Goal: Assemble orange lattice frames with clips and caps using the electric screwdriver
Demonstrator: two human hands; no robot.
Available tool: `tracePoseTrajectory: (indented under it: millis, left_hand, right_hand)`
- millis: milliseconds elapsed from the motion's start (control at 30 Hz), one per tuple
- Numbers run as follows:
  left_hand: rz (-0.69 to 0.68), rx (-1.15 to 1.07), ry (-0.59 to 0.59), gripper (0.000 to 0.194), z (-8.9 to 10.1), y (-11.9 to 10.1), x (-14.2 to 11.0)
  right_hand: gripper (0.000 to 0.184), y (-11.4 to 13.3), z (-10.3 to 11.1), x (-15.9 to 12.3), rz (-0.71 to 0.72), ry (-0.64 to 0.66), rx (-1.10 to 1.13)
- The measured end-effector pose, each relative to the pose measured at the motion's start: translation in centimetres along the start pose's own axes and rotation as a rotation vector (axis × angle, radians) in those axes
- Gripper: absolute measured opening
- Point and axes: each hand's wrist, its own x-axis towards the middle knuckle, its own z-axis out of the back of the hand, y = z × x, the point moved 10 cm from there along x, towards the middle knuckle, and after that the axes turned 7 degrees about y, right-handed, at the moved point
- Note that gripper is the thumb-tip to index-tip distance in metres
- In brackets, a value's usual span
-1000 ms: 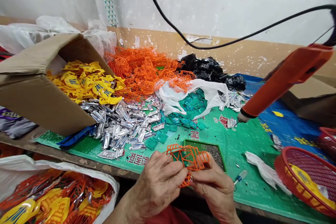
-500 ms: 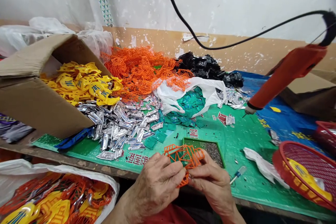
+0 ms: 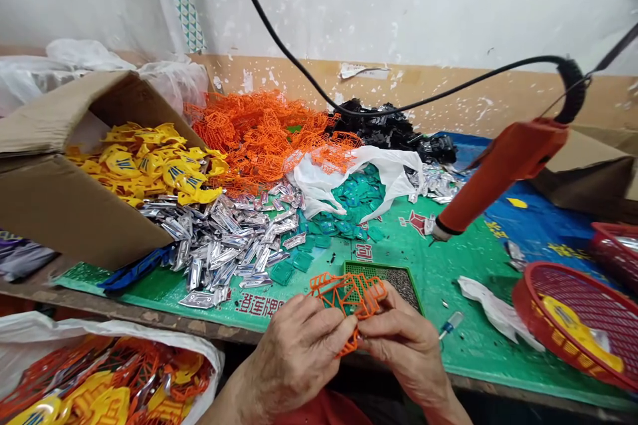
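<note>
Just before the green tray (image 3: 419,299), my left hand (image 3: 304,345) and right hand (image 3: 403,342) both pinch the orange frame (image 3: 343,292), fingers closed on it.

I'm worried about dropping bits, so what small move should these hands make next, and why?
Probably shift the orange frame a little forward, fully over the green tabletop, without opening either hand. The left hand and right hand both pinch it around the near edge, where a loose piece could perhaps fall past the table.
</note>
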Motion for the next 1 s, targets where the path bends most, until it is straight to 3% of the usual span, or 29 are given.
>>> tracePoseTrajectory:
  millis: [633, 700, 800, 1000]
  left_hand:
    - [-0.037, -0.091, 0.030, 0.024, -0.2, -0.7, 0.2]
    - [-0.033, -0.081, 0.063, 0.023, -0.3, -0.8, 0.4]
    - [-0.049, -0.048, 0.101, 0.022, -0.7, -0.8, 0.5]
    - [-0.064, 0.016, 0.075, 0.023, -0.9, -0.7, 0.4]
  right_hand:
    - [0.016, -1.0, -0.1, -0.1, -0.084, 0.032, 0.135]
    - [0.018, -0.2, 0.0, -0.1, -0.050, 0.052, -0.003]
    - [0.024, 1.5, -0.2, -0.4, 0.033, 0.080, -0.395]
    - [0.025, 5.0, -1.0, -1.7, 0.311, -0.033, -1.053]
